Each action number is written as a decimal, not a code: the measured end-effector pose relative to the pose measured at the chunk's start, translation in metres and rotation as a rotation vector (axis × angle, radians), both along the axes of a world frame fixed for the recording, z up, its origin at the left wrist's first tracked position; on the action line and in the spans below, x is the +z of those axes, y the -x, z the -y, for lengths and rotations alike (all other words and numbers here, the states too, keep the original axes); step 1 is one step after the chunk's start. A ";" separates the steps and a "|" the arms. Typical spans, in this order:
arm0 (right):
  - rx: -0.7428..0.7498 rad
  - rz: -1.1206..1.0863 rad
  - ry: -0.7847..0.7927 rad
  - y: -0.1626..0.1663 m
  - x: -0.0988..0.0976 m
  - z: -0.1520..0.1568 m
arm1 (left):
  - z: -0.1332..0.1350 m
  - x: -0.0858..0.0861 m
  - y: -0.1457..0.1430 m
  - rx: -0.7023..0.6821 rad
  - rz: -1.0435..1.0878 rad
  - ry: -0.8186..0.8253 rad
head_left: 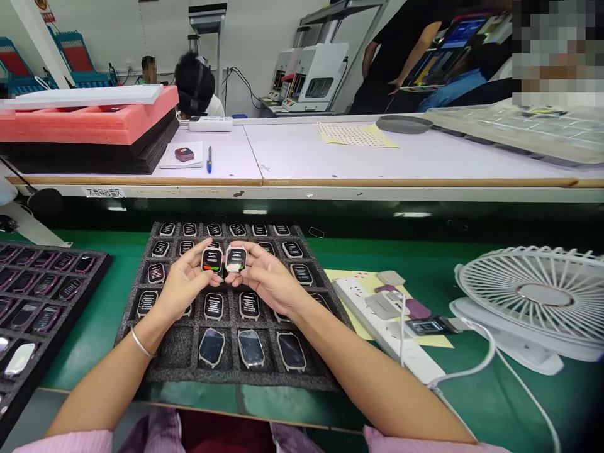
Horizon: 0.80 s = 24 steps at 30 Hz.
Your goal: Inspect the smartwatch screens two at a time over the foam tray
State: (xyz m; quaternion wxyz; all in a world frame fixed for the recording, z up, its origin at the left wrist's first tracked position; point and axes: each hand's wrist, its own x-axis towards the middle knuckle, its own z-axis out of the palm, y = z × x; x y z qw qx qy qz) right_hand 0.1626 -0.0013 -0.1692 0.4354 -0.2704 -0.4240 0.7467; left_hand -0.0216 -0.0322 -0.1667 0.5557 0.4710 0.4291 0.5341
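Green bench (pixel 108 302): two trays, a sheet, a strip and a fan on it.
Black foam tray (pixel 177 349) sits directly under the left hand (pixel 182 283) and right hand (pixel 268 280). Second black tray (pixel 101 261) is left of the left hand, cut by the frame edge. Right of the right hand are a yellow sheet (pixel 346 277) and a white power strip (pixel 410 358) partly on it. Further right is a white fan (pixel 533 296), face-up, with a white cable (pixel 476 368) trailing.

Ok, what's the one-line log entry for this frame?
left hand: holds strapless smartwatch | right hand: holds second smartwatch | both above foam tray of watches | white fan at right
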 end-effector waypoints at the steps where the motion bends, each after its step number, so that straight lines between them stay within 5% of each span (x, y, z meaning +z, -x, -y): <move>1: 0.003 -0.001 -0.002 0.000 0.000 0.000 | 0.000 0.000 0.000 0.002 -0.001 -0.002; 24: 0.022 0.009 -0.032 0.001 -0.004 0.000 | 0.001 -0.002 -0.003 0.031 -0.056 -0.033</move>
